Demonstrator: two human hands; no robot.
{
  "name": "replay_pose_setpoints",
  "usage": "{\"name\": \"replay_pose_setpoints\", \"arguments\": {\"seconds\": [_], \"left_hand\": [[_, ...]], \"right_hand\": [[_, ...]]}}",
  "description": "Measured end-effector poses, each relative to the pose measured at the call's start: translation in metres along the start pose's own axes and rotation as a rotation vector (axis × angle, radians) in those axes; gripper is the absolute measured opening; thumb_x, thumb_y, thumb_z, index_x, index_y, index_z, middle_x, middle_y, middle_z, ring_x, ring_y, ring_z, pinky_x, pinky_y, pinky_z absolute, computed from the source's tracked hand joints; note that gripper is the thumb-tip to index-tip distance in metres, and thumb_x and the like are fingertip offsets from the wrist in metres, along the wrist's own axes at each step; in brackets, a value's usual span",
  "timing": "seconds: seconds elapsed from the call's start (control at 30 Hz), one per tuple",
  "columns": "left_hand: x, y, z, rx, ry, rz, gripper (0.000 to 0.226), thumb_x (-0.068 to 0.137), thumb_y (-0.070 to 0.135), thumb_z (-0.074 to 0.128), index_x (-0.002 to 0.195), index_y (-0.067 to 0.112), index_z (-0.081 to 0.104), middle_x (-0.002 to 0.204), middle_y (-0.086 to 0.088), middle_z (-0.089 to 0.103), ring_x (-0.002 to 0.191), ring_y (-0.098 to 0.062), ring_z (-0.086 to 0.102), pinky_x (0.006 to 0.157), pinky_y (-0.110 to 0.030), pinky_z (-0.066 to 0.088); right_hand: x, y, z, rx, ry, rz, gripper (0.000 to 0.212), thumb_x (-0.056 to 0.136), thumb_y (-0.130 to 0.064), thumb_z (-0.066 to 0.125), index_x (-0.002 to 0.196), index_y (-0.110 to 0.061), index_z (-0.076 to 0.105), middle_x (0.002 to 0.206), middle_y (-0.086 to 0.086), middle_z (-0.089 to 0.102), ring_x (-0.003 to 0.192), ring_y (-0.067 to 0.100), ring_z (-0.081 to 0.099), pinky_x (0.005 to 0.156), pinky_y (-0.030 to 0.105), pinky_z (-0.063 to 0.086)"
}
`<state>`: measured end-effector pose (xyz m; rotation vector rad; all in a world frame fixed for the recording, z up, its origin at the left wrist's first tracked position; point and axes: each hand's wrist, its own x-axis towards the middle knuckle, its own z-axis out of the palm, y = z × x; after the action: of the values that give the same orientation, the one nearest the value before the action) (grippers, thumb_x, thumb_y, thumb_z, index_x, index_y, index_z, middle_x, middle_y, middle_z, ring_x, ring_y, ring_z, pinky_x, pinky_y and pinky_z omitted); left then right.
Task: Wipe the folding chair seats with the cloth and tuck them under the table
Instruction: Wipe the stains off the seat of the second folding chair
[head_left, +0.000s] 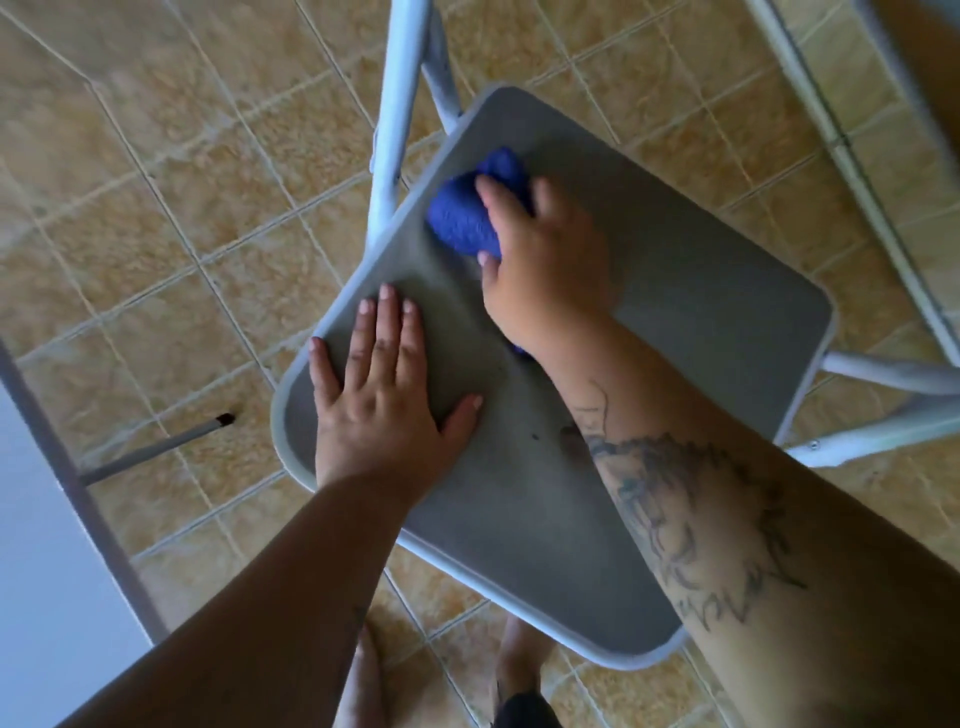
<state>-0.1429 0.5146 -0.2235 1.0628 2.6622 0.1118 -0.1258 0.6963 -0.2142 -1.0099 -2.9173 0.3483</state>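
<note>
A grey folding chair seat (701, 322) with a pale metal rim fills the middle of the view, seen from above. My right hand (540, 260) is closed around a bunched blue cloth (467, 213) and presses it onto the far left part of the seat. My left hand (384, 395) lies flat with fingers spread on the seat's left edge, holding nothing. A few dark specks mark the seat near my right forearm.
The chair's pale frame tubes (400, 104) run up behind the seat and out to the right (883, 374). A white table edge (47, 519) with a thin leg (156, 447) lies at the left. Another pale frame (852, 150) crosses the upper right. Tan floor tiles surround everything; my bare feet (519, 660) stand below.
</note>
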Motion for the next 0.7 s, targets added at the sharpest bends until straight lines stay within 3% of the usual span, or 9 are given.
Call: {"name": "replay_pose_setpoints", "arguments": {"seconds": [0.1, 0.27, 0.33, 0.5, 0.63, 0.7], "left_hand": [[0.000, 0.000, -0.001, 0.004, -0.017, -0.005, 0.094, 0.081, 0.069, 0.039, 0.152, 0.009, 0.020, 0.162, -0.008, 0.014, 0.150, -0.022, 0.009, 0.117, -0.058, 0.006], [0.005, -0.001, -0.004, 0.014, -0.042, -0.006, 0.094, 0.081, 0.069, 0.037, 0.152, 0.010, 0.019, 0.162, -0.006, 0.012, 0.150, -0.022, 0.007, 0.117, -0.058, 0.006], [0.004, 0.000, -0.004, 0.012, -0.051, 0.000, 0.094, 0.081, 0.069, 0.037, 0.152, 0.010, 0.019, 0.162, -0.007, 0.012, 0.150, -0.022, 0.007, 0.117, -0.058, 0.006], [0.004, 0.000, -0.003, 0.027, -0.058, -0.017, 0.094, 0.080, 0.069, 0.037, 0.152, 0.010, 0.020, 0.162, -0.006, 0.014, 0.150, -0.022, 0.009, 0.117, -0.059, 0.007], [0.002, -0.001, -0.004, 0.028, -0.058, -0.017, 0.094, 0.080, 0.069, 0.038, 0.152, 0.010, 0.021, 0.162, -0.006, 0.015, 0.150, -0.022, 0.011, 0.117, -0.059, 0.009], [0.003, 0.001, -0.004, 0.021, -0.049, -0.014, 0.094, 0.080, 0.069, 0.038, 0.152, 0.011, 0.021, 0.162, -0.006, 0.014, 0.150, -0.022, 0.010, 0.117, -0.059, 0.009]], "right_hand": [[-0.029, 0.034, -0.004, 0.016, -0.023, -0.145, 0.061, 0.077, -0.032, 0.056, 0.138, -0.028, 0.048, 0.124, 0.012, 0.053, 0.101, 0.038, 0.054, 0.083, 0.048, 0.047], [0.027, 0.070, -0.015, -0.025, 0.093, 0.347, 0.059, 0.086, -0.030, 0.057, 0.143, -0.027, 0.040, 0.135, 0.013, 0.045, 0.118, 0.036, 0.046, 0.090, 0.046, 0.042], [0.061, 0.045, -0.009, 0.011, 0.097, 0.394, 0.060, 0.086, -0.032, 0.055, 0.143, -0.031, 0.038, 0.137, 0.009, 0.042, 0.122, 0.032, 0.043, 0.088, 0.045, 0.043], [0.077, 0.002, 0.002, 0.029, 0.000, 0.082, 0.063, 0.083, -0.033, 0.053, 0.144, -0.027, 0.037, 0.137, 0.013, 0.044, 0.118, 0.036, 0.047, 0.093, 0.045, 0.044], [0.025, 0.035, -0.010, 0.066, -0.107, -0.339, 0.061, 0.076, -0.031, 0.058, 0.137, -0.027, 0.050, 0.129, 0.014, 0.052, 0.106, 0.041, 0.055, 0.087, 0.048, 0.049], [0.003, 0.065, -0.020, 0.068, -0.130, -0.389, 0.060, 0.074, -0.028, 0.059, 0.134, -0.029, 0.054, 0.127, 0.011, 0.054, 0.105, 0.039, 0.057, 0.087, 0.048, 0.050]]}}
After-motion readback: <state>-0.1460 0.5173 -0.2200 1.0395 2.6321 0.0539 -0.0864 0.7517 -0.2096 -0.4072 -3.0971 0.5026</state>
